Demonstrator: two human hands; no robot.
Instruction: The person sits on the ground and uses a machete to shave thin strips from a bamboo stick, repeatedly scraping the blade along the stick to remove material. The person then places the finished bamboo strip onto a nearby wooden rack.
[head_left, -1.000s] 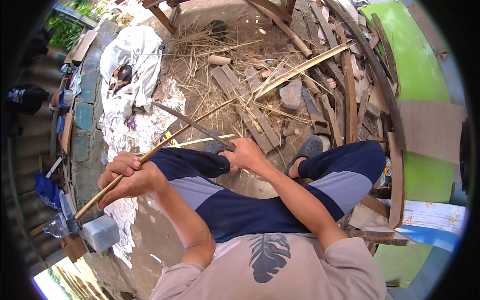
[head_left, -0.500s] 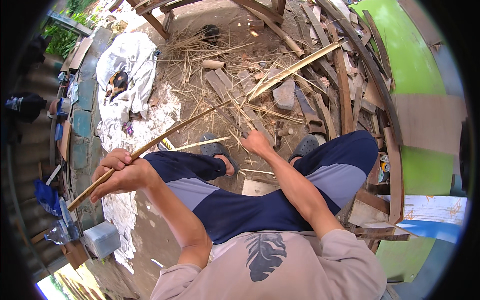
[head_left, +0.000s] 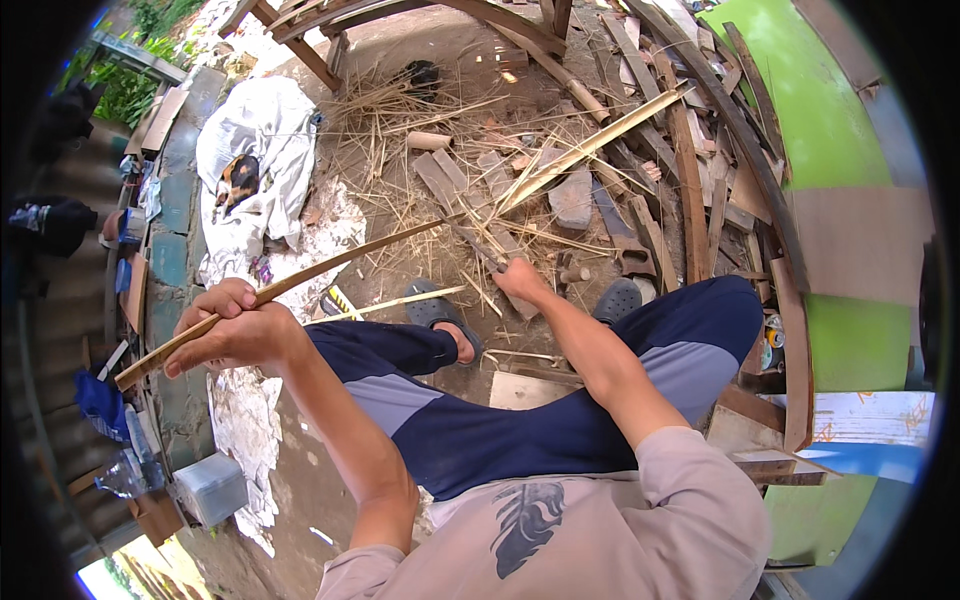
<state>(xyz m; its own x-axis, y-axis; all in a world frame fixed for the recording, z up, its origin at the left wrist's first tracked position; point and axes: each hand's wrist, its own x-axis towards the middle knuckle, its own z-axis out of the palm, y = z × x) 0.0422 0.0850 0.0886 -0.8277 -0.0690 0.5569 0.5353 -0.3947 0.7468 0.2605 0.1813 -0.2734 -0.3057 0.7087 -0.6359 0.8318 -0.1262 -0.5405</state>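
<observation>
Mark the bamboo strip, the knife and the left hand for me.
bamboo strip (head_left: 330, 260), head view, bare mid-length beyond the fist.
knife (head_left: 478, 243), head view, on the blade above the right hand.
left hand (head_left: 235, 330), head view, back of the fist around the strip.

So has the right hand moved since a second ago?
Yes. The right hand, gripping a blade, has moved forward from beside the left knee to past the dark sandals, toward the wood scraps.

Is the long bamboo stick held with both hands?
No, only the left hand grips the bamboo strip; the right hand holds a knife instead.
</observation>
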